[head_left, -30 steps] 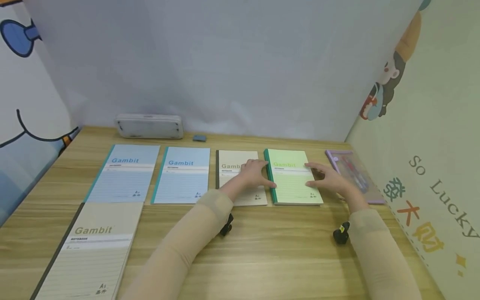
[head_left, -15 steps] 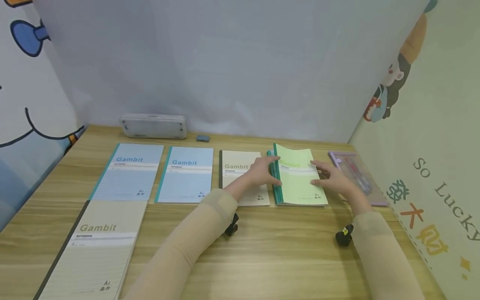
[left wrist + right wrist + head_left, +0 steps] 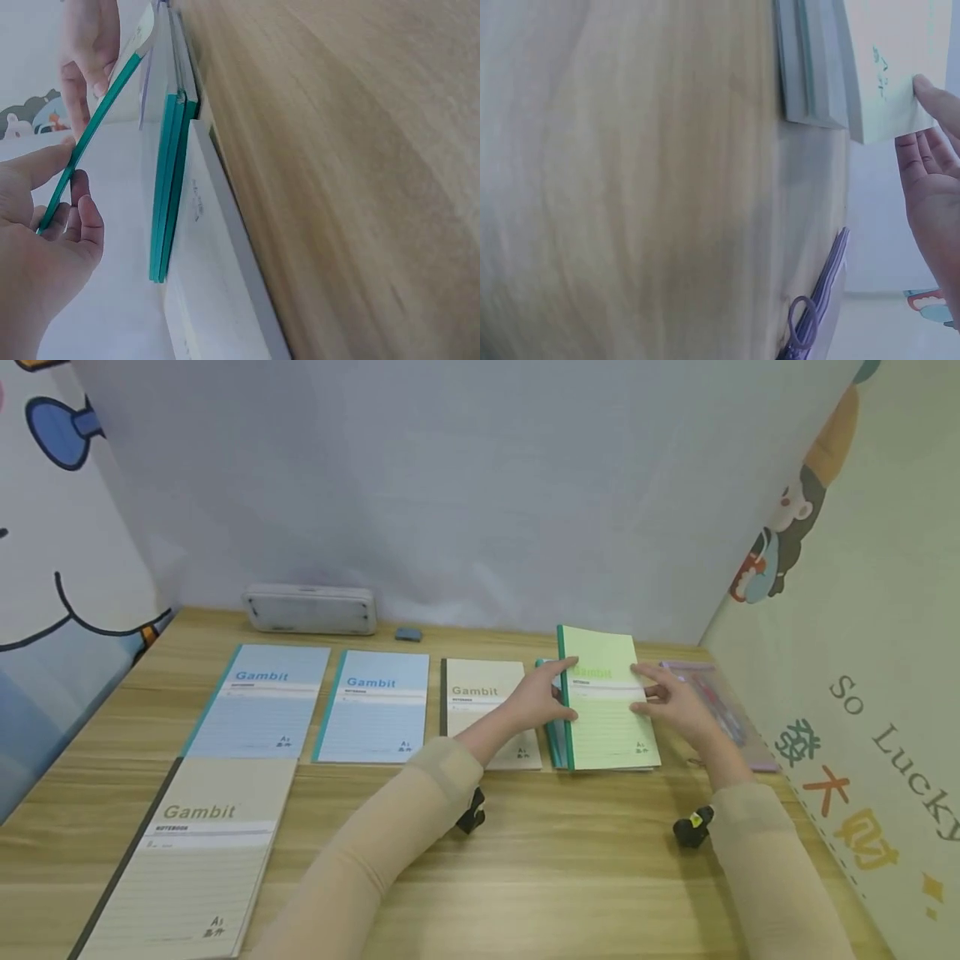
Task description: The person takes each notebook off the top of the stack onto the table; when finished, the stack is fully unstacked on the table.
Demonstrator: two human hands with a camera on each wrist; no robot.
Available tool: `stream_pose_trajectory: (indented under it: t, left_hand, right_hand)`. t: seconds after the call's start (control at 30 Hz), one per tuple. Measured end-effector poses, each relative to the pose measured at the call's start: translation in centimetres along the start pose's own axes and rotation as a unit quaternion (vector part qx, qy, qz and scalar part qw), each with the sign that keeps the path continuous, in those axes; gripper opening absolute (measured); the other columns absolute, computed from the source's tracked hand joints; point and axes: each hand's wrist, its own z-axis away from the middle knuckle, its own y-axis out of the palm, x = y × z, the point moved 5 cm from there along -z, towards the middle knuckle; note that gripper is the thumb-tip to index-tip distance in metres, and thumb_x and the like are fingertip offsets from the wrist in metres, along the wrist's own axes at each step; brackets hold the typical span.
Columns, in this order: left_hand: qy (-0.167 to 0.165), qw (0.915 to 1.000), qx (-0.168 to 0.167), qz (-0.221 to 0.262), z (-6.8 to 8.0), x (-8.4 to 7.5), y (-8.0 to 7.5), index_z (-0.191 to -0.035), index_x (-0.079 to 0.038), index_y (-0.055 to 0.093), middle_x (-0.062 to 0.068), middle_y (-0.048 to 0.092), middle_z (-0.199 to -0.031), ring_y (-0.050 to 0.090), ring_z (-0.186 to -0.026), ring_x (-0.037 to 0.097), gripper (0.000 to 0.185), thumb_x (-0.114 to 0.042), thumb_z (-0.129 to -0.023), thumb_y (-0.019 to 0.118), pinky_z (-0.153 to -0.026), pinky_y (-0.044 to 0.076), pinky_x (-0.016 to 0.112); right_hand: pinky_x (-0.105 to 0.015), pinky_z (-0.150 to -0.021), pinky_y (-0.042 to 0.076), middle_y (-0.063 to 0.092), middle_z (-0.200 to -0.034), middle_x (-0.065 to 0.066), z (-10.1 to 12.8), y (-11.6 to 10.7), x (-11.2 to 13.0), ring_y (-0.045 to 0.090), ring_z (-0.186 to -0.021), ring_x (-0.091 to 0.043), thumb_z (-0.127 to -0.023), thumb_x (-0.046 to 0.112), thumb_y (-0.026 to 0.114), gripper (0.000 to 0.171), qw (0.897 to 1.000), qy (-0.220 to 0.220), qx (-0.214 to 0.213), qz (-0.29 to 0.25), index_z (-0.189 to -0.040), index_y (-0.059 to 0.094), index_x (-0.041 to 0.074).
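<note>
The left hand (image 3: 542,700) pinches the dark green spine edge of the top light green paper notebook (image 3: 607,710), thumb on top and fingers under. The right hand (image 3: 678,706) holds its other side the same way. The notebook is lifted and tilted above a small stack of green notebooks (image 3: 169,187) lying on the wooden bench (image 3: 525,860), beside a beige notebook (image 3: 480,697).

The green notebook (image 3: 606,706) is pale lime with ruled lines and a teal spine. Two blue notebooks (image 3: 258,700) (image 3: 373,706) have teal spines; two beige ones (image 3: 483,703) (image 3: 191,856) have dark spines. The worktop (image 3: 570,868) is light woodgrain, the pouch (image 3: 712,702) lilac, the sleeves (image 3: 390,843) beige.
</note>
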Motion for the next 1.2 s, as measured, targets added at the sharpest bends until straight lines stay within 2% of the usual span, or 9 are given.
stream_pose_trajectory:
  t: [0.1, 0.27, 0.37, 0.47, 0.57, 0.7, 0.87, 1.0, 1.2]
  left_hand:
    - [0.003, 1.0, 0.002, 0.002, 0.1, -0.5, -0.3, -0.15, -0.021, 0.028, 0.007, 0.039, -0.145, 0.056, -0.09, 0.013, 0.088, -0.012, -0.078, 0.078, -0.072, 0.049, 0.023]
    - [0.011, 0.9998, 0.006, 0.012, 0.0, -1.1, -0.9, -0.15, -0.019, 0.028, 0.008, 0.045, -0.138, 0.058, -0.087, 0.013, 0.088, -0.01, -0.078, 0.078, -0.069, 0.05, 0.023]
    - [0.006, 0.9994, 0.003, 0.034, 0.1, -1.3, -1.4, -0.15, -0.02, 0.028, 0.01, 0.055, -0.122, 0.059, -0.085, 0.013, 0.087, -0.009, -0.078, 0.077, -0.067, 0.05, 0.024]
    - [0.003, 0.9981, -0.009, 0.061, 0.2, -1.3, -2.1, -0.149, -0.021, 0.03, 0.01, 0.059, -0.107, 0.059, -0.083, 0.014, 0.086, -0.009, -0.078, 0.077, -0.064, 0.05, 0.025]
    - [0.0, 0.9951, -0.029, 0.094, 0.5, -1.4, -2.9, -0.148, -0.022, 0.032, 0.008, 0.056, -0.116, 0.059, -0.084, 0.014, 0.083, -0.008, -0.079, 0.075, -0.064, 0.05, 0.026]
    - [-0.007, 0.9891, -0.049, 0.139, 1.2, -1.5, -4.2, -0.147, -0.024, 0.034, 0.002, 0.044, -0.136, 0.06, -0.092, 0.014, 0.077, -0.008, -0.082, 0.073, -0.069, 0.051, 0.027]
    - [-0.01, 0.9851, -0.052, 0.164, 2.0, -1.8, -6.1, -0.146, -0.022, 0.034, 0.002, 0.042, -0.136, 0.059, -0.099, 0.018, 0.074, -0.006, -0.084, 0.07, -0.077, 0.05, 0.029]
    - [-0.002, 0.9869, -0.049, 0.154, 2.6, -2.1, -7.6, -0.146, -0.02, 0.034, 0.004, 0.042, -0.136, 0.059, -0.099, 0.019, 0.074, -0.004, -0.084, 0.07, -0.077, 0.05, 0.029]
    - [0.03, 0.9941, -0.052, 0.09, 3.4, -2.7, -9.7, -0.146, -0.016, 0.035, 0.005, 0.046, -0.132, 0.06, -0.092, 0.018, 0.073, -0.005, -0.083, 0.071, -0.073, 0.051, 0.027]
  right_hand:
    - [-0.043, -0.094, 0.045, 0.009, -0.157, -0.017, 0.3, -0.2, 0.3, 0.045, -0.12, -0.032, -0.088, 0.028, 0.067, 0.075, 1.0, 0.003, -0.003, 0.008, -0.15, 0.027, 0.016]
    - [-0.028, -0.085, 0.048, 0.049, -0.134, -0.02, 0.3, -0.6, 0.8, 0.052, -0.114, -0.027, -0.086, 0.032, 0.069, 0.077, 1.0, 0.009, -0.012, 0.019, -0.15, 0.028, 0.02]
    - [-0.023, -0.083, 0.048, 0.058, -0.123, -0.018, 0.3, -0.7, 1.2, 0.057, -0.107, -0.019, -0.085, 0.035, 0.069, 0.077, 1.0, 0.014, -0.017, 0.013, -0.15, 0.028, 0.023]
    - [-0.02, -0.08, 0.048, 0.057, -0.122, -0.017, 0.1, -0.7, 2.1, 0.059, -0.1, -0.013, -0.085, 0.035, 0.07, 0.077, 1.0, 0.014, -0.026, 0.001, -0.15, 0.028, 0.025]
    - [-0.021, -0.079, 0.048, 0.054, -0.125, -0.017, 0.0, -0.7, 3.2, 0.059, -0.102, -0.018, -0.086, 0.034, 0.069, 0.077, 0.999, 0.011, -0.035, 0.006, -0.15, 0.027, 0.027]
    - [-0.035, -0.09, 0.046, 0.051, -0.129, -0.016, 0.0, -0.9, 4.7, 0.053, -0.113, -0.028, -0.085, 0.035, 0.069, 0.076, 0.999, 0.015, -0.047, 0.004, -0.149, 0.028, 0.03]
    - [-0.048, -0.098, 0.039, 0.049, -0.128, -0.013, -0.2, -0.7, 6.4, 0.049, -0.118, -0.03, -0.083, 0.038, 0.072, 0.078, 0.998, 0.015, -0.054, -0.008, -0.148, 0.03, 0.032]
    - [-0.043, -0.092, 0.042, 0.053, -0.119, -0.014, -0.3, -0.5, 7.8, 0.053, -0.113, -0.029, -0.081, 0.038, 0.073, 0.079, 0.998, 0.004, -0.058, 0.009, -0.148, 0.031, 0.03]
    - [-0.027, -0.083, 0.047, 0.057, -0.109, -0.011, -0.5, -0.2, 10.1, 0.06, -0.095, -0.016, -0.081, 0.031, 0.075, 0.078, 0.998, -0.022, -0.064, 0.004, -0.147, 0.035, 0.028]
